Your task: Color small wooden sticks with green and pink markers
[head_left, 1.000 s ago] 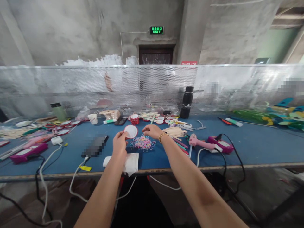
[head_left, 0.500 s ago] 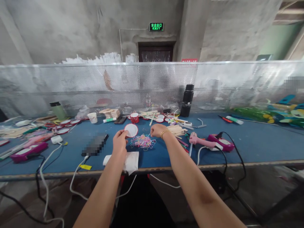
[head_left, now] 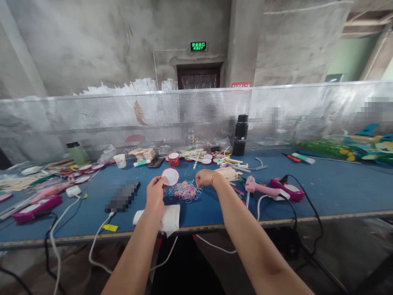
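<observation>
My left hand (head_left: 156, 190) pinches a round white disc with a red rim (head_left: 170, 177) by its left edge, holding it above the table, its white face toward me. A loose pile of thin loops in pastel colours, like small rubber bands (head_left: 185, 191), lies just right of the disc. At the pile's right edge is my right hand (head_left: 204, 178), its fingers pinched together; whatever may be between them is too small to make out. A bracelet circles that wrist. White tissue (head_left: 170, 217) lies beside my left wrist.
On the blue table (head_left: 196, 213) stand a black bottle (head_left: 241, 135), a paper cup (head_left: 120, 160) and stacked red-rimmed discs (head_left: 173, 159). Wooden sticks (head_left: 229, 173) and a pink glue gun (head_left: 264, 186) with cables lie right. A phone (head_left: 123, 196) lies left. A perforated metal screen (head_left: 196, 110) runs behind.
The whole view has shifted, with the table a little lower in the picture. My left hand still holds the disc, and my right hand stays pinched at the pile's right edge.
</observation>
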